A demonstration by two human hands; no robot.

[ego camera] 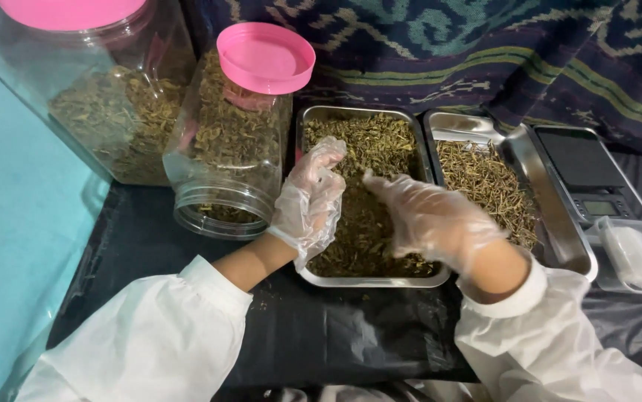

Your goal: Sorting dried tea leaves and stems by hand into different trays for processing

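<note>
Dried herbs (366, 223): a green-brown loose mass is spread in the steel tray (369, 281), which is placed on the black sheet (321, 327) in the middle of the scene.
Left hand (310, 201): it is covered by a thin clear glove and held over the left part of the tray; the fingers are curled together and a small pinch of herbs seems to be kept between the fingertips.
Right hand (433, 219): it is also gloved and laid over the right part of the tray; the fingers are pointed to the left hand and loosely pressed together; whether something is pinched cannot be told.
Tray edges: the near rim is left free, and an open band of black sheet is seen between it and the white sleeves (157, 335).
Second tray (559, 238): it is set just beside on the right and holds paler, thinner dried stalks.
Small jar (235, 141): clear plastic with a round pink lid, tilted, close to the left rim of the tray.
Big jar (105, 97): clear, pink-lidded, behind on the left.
Scale (585, 175): flat, dark-topped, at the far right.
Clear box (637, 257): placed near the scale, at the right edge.
Cloth (485, 52): dark and patterned, hung behind.
</note>
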